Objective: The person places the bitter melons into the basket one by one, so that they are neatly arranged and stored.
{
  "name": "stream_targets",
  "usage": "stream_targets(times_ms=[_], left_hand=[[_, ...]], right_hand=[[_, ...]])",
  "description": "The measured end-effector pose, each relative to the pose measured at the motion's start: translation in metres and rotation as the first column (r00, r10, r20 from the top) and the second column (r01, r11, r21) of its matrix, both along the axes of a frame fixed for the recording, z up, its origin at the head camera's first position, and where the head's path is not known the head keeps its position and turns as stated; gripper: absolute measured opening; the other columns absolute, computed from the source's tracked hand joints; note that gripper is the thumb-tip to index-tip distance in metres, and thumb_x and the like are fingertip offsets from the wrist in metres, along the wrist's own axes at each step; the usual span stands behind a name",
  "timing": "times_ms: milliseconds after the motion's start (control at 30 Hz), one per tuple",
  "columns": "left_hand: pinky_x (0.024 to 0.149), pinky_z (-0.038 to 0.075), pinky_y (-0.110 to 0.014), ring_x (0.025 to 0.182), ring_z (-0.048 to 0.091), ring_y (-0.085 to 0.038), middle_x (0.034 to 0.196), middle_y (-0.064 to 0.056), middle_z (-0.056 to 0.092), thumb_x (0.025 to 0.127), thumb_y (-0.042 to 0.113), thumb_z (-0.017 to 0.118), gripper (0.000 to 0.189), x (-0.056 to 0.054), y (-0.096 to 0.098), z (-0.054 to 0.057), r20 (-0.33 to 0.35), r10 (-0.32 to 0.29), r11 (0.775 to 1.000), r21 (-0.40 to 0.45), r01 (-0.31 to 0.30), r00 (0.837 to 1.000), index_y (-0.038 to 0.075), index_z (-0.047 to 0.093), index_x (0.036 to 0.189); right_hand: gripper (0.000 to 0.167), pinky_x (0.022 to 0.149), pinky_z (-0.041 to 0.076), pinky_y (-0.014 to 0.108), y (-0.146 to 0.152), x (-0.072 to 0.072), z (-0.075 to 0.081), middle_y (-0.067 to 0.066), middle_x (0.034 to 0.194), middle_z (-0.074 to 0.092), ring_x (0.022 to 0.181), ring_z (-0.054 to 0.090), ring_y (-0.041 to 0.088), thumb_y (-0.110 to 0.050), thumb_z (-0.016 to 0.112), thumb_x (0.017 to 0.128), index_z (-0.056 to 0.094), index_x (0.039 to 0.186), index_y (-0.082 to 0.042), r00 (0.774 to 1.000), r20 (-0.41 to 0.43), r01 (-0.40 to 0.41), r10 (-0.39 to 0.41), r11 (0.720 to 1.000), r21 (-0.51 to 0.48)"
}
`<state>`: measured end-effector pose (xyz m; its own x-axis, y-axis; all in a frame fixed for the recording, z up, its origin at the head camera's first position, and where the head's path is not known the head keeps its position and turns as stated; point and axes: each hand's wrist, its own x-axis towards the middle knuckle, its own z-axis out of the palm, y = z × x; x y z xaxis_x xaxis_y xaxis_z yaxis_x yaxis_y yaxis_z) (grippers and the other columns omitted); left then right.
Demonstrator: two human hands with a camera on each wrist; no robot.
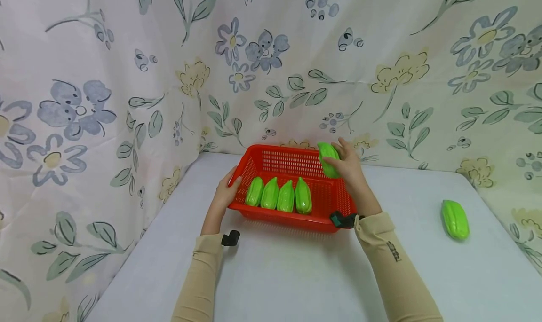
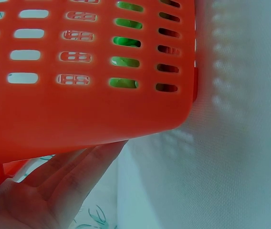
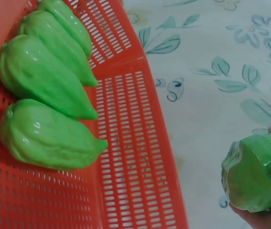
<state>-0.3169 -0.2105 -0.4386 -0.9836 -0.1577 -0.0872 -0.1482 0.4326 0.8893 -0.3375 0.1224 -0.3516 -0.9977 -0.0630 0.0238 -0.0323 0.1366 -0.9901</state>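
Note:
A red plastic basket point(image 1: 292, 222) stands on the table; inside it several glossy green ridged fruits point(image 1: 285, 197) with pointed tips lie in a row from the left towards the middle. My left hand point(image 1: 224, 192) grips the basket's left end, thumb over the rim; in the left wrist view its fingers point(image 2: 85, 174) lie against the outside. Above the basket's far right part, my right hand point(image 1: 350, 164) holds another green ridged fruit point(image 1: 328, 160) between thumb and fingers. In the right wrist view, this held fruit point(image 3: 255, 174) shows its blunt end, with most of the hand out of frame.
One more green fruit point(image 1: 455, 220) lies on the white tabletop point(image 1: 406, 256) at the right. A floral cloth point(image 1: 271, 77) hangs behind the table and along its sides. The basket's far wall stands close to that cloth.

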Motion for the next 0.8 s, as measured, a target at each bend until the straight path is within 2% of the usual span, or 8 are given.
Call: stream_targets(times_ms=[267, 533, 800], left_hand=[[0.105, 0.044, -0.055, 0.126, 0.045, -0.034, 0.158, -0.014, 0.032, 0.103, 0.034, 0.045, 0.055, -0.001, 0.000, -0.001, 0.008, -0.001, 1.000, 0.006, 0.001, 1.000, 0.029, 0.027, 0.155], [0.104, 0.045, -0.054, 0.126, 0.045, -0.034, 0.158, -0.014, 0.032, 0.103, 0.034, 0.045, 0.056, 0.000, 0.000, 0.000, 0.010, 0.001, 1.000, 0.009, -0.001, 1.000, 0.029, 0.027, 0.155], [0.105, 0.044, -0.055, 0.128, 0.045, -0.034, 0.158, -0.014, 0.032, 0.103, 0.033, 0.045, 0.055, -0.002, 0.000, -0.001, 0.002, -0.003, 1.000, 0.008, 0.003, 1.000, 0.027, 0.027, 0.155]], right_hand=[[0.083, 0.118, 0.029, 0.045, -0.007, -0.001, -0.004, 0.008, 0.163, 0.022, 0.149, 0.024, 0.028, -0.008, 0.058, 0.096, 0.003, 0.158, -0.014, 1.000, 0.028, -0.003, 0.002, 1.000, 0.025], [0.084, 0.119, 0.028, 0.045, -0.008, -0.007, -0.013, 0.011, 0.162, 0.023, 0.148, 0.024, 0.029, -0.006, 0.058, 0.095, 0.003, 0.158, -0.011, 0.999, 0.054, -0.011, 0.010, 1.000, 0.015], [0.085, 0.115, 0.034, 0.045, -0.011, -0.012, -0.019, 0.010, 0.161, 0.026, 0.145, 0.031, 0.029, -0.007, 0.059, 0.095, 0.004, 0.158, -0.013, 0.994, 0.111, -0.015, 0.014, 1.000, 0.015]])
